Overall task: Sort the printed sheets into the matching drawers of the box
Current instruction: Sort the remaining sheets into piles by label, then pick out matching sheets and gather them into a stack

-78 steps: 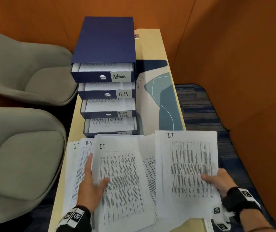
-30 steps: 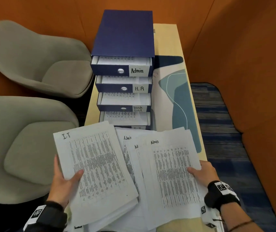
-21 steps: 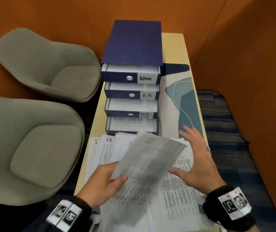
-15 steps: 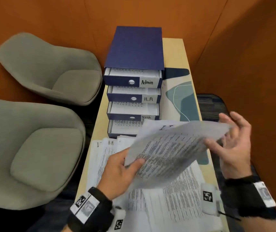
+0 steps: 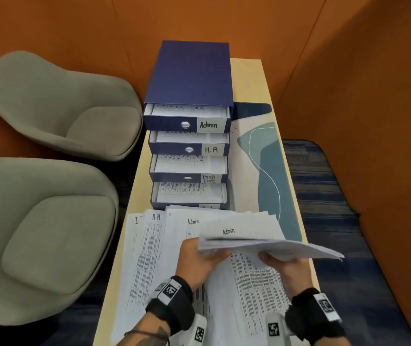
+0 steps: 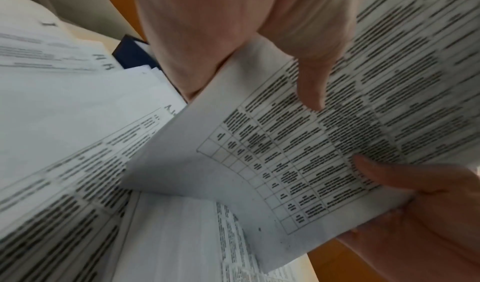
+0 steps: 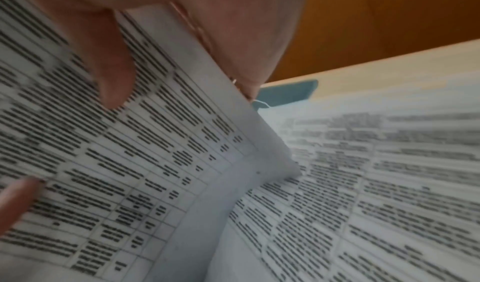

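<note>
Both hands now on one lifted bundle of sheets (image 5: 269, 245), held nearly flat above the loose pile (image 5: 244, 290). Left hand (image 5: 199, 258) pinches its left edge, thumb on top; right hand (image 5: 287, 268) grips from the near side, thumb over the printed face. A second ago the left hand held an I.T sheet alone and the right lay flat on the Admin stack; since then the left swept its sheet across to the right and the right hand came up to take hold of it.

Which label the held bundle carries: can't say for sure. "Admin" is readable on a sheet at 12 o'clock of the hands, but the bundle is edge-on and blurred.

Box (image 5: 189, 78) sits at 12 o'clock on the table (image 5: 247, 68), all four drawers pulled out, paper in each. Admin drawer (image 5: 172, 122) on top, then H.R drawer (image 5: 174, 148), Task List drawer (image 5: 172, 177); bottom drawer (image 5: 189, 193) label is half hidden by paper.

My read: pick-up done, next is carry to the matching drawer. Most of the pile is still unsorted at 6 o'clock, an H.R sheet (image 5: 154, 236) at 9 o'clock.
</note>
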`<action>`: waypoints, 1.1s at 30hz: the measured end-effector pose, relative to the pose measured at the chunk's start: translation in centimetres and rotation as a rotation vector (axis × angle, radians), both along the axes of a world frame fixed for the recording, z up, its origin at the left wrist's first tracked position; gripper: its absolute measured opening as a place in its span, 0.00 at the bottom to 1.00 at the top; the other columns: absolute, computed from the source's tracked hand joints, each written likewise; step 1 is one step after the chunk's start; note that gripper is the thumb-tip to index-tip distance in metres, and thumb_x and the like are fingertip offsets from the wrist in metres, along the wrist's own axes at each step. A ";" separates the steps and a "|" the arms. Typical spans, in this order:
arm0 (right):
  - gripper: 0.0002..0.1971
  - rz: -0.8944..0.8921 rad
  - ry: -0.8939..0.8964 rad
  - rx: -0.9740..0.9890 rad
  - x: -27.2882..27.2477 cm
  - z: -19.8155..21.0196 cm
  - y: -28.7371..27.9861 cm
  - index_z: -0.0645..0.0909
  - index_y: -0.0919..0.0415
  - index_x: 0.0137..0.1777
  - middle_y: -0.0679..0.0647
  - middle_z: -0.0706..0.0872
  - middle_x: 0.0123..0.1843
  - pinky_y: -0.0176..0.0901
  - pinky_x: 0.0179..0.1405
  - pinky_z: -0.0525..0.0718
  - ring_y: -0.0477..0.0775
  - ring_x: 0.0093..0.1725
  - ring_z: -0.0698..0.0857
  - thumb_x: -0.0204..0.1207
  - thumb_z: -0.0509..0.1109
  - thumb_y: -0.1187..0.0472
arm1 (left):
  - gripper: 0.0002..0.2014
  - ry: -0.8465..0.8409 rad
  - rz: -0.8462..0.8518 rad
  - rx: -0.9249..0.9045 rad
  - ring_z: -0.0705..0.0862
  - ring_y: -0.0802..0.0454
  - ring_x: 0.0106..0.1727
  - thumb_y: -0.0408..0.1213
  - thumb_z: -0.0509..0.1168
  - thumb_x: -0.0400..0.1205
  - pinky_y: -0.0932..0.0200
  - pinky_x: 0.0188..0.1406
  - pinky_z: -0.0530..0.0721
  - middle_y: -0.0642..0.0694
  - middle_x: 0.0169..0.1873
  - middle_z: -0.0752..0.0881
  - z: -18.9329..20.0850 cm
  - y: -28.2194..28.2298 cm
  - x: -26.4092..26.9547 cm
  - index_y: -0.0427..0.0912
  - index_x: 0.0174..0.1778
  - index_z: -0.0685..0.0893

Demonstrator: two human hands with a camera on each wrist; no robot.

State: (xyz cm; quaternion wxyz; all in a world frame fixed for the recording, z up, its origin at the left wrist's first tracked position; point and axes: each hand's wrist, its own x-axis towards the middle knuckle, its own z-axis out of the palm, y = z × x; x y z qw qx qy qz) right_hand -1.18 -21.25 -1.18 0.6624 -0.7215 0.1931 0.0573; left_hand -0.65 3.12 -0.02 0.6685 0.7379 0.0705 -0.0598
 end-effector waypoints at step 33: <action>0.11 0.099 0.487 0.127 10.0 2.0 11.1 0.81 0.76 0.63 0.71 0.91 0.37 0.36 0.17 0.78 0.53 0.21 0.85 0.83 0.68 0.74 | 0.12 0.590 0.266 -0.261 0.73 0.56 0.18 0.42 0.71 0.87 0.68 0.14 0.65 0.47 0.27 0.84 -1.7 11.9 6.9 0.34 0.51 0.84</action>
